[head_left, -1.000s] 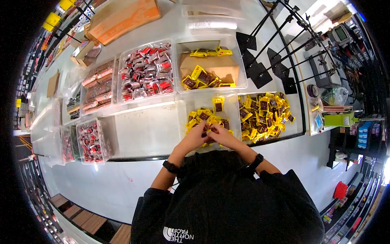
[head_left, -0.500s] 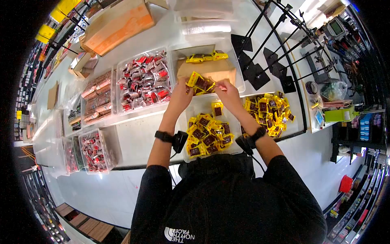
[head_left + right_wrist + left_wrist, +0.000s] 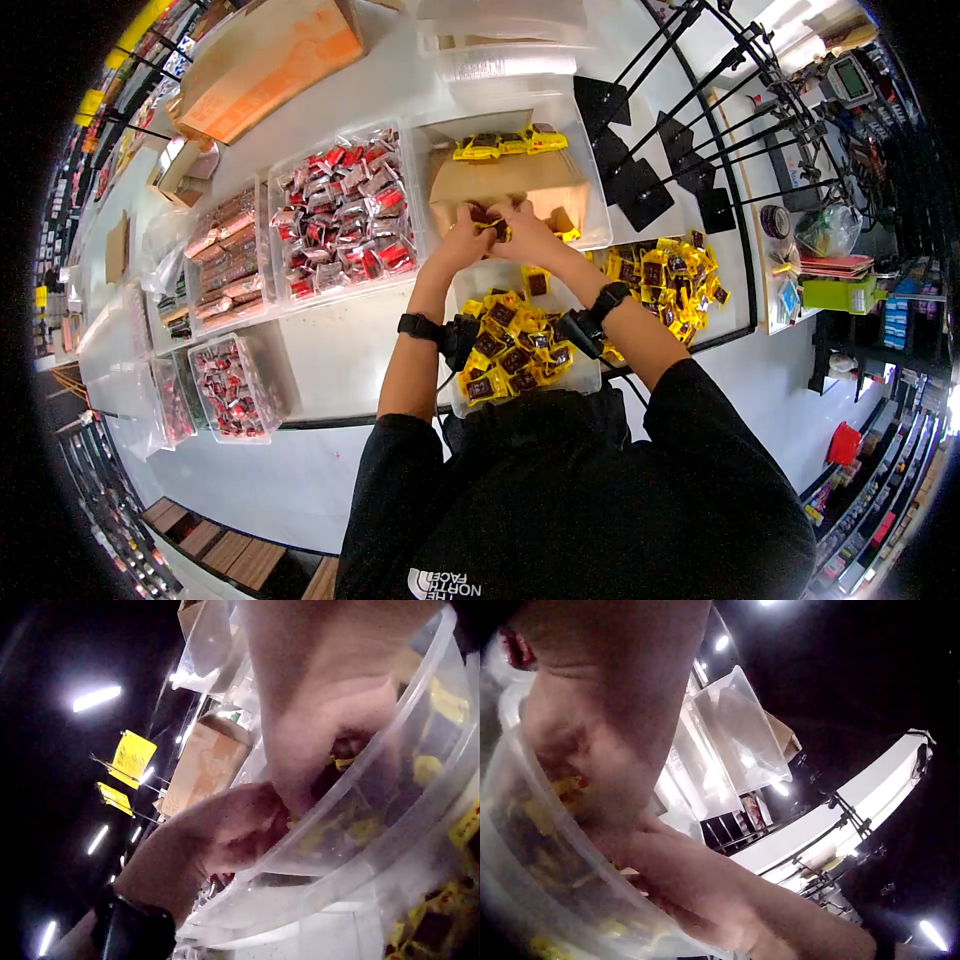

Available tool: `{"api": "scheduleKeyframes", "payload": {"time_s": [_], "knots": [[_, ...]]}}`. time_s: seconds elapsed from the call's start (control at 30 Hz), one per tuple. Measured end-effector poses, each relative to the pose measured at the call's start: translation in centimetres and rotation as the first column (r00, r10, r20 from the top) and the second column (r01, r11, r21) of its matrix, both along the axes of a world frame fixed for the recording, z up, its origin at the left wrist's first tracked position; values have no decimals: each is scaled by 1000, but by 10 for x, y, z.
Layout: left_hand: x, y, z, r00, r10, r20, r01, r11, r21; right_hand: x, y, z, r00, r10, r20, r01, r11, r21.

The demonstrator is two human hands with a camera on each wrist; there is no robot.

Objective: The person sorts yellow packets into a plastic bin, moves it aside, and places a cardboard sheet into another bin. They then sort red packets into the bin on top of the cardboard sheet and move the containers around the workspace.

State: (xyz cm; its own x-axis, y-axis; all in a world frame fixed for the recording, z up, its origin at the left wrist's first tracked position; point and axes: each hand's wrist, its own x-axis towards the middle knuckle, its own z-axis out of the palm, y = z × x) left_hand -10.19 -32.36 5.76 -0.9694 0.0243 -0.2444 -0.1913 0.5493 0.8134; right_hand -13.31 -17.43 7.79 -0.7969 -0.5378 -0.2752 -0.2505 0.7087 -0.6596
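Observation:
Both hands reach over the near wall of a clear plastic bin [image 3: 598, 225]. Between them are small yellow-and-brown snack packets [image 3: 493, 226], partly hidden by the fingers. My left hand [image 3: 466, 243] curls round the packets from the left, and my right hand [image 3: 524, 232] grips from the right, close beside it. In the right wrist view, the right hand [image 3: 330, 712] dips behind the bin's rim, its fingertips mostly hidden. More yellow packets [image 3: 555, 810] show through the wall in the left wrist view. A row of packets [image 3: 510, 143] lies on cardboard at the bin's far side.
A tray of yellow packets [image 3: 515, 350] stands nearest the body, with a loose pile [image 3: 670, 280] right of it. Left are a bin of red-and-silver packets [image 3: 345, 210] and long wrapped packs [image 3: 228, 255]. Black stands [image 3: 640, 195] rise at the right; a cardboard box [image 3: 270, 70] sits behind.
From the near tray, both hands moved forward to the far bin. Half a second ago they held packets at its near edge; now they are lower inside, closer together.

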Motion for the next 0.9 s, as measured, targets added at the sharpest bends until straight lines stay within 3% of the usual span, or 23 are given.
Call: {"api": "scheduleKeyframes", "payload": {"time_s": [0.1,0.2,0.23,0.3,0.33,0.4,0.57,0.6,0.77,0.83,0.9], "knots": [[-5,-1,-16,999,20,-33,-19,999,37,2,-8,-3,999,-45,18,45,999,-19],[-5,0,-15,996,-22,91,12,994,110,7,-13,-4,997,-18,-73,13,997,-75],[-4,1,-14,996,-26,89,17,994,108,15,-17,0,983,-51,-178,35,995,-92],[1,1,-13,993,100,59,-108,980,170,27,-18,12,956,-87,-279,57,992,-113],[8,3,3,993,98,60,-106,980,168,33,-18,25,947,-123,-297,67,979,-193],[24,12,62,971,230,59,-233,878,417,44,-18,51,936,-160,-314,74,960,-271],[66,25,107,986,164,14,-154,881,447,84,-1,90,886,-226,-406,48,914,-404],[77,29,109,991,126,-43,-95,894,439,96,5,94,900,-225,-373,62,914,-402],[137,52,73,989,29,146,-111,795,596,151,41,66,975,-173,-137,110,919,-378],[158,56,46,985,-25,169,-68,851,521,163,55,44,990,-136,-36,117,936,-333],[171,61,35,979,-177,96,138,936,324,168,66,30,986,0,167,32,982,-184]]}}
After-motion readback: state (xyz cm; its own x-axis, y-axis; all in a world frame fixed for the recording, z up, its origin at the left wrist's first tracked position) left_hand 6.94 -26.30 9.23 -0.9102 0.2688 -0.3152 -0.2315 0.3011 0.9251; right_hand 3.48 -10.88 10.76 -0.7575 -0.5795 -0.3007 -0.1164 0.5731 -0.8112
